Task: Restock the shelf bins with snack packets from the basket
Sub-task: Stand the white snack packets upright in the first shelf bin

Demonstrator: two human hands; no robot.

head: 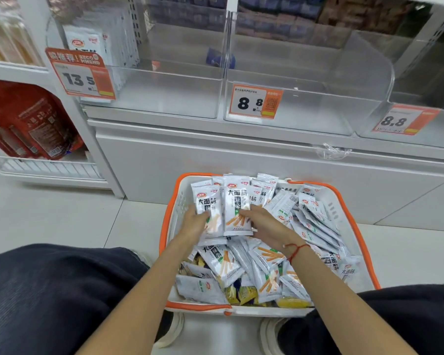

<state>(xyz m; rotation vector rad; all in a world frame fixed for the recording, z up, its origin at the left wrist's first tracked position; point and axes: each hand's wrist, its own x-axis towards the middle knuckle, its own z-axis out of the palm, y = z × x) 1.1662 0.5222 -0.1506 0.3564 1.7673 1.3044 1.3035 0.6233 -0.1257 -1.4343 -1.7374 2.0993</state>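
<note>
Packets gathered, basket to bins.
Our left hand and right hand clamp upright white packets; loose bunch may slip.

Both hands' fingertips vanish behind the upright snack packets they grip; far above, shelf goods blur.

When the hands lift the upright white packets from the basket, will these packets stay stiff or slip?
The white packets look like thin glossy film, so probably light, floppy and slippery. Held as a stack between left hand and right hand, inner ones might slide out.
</note>
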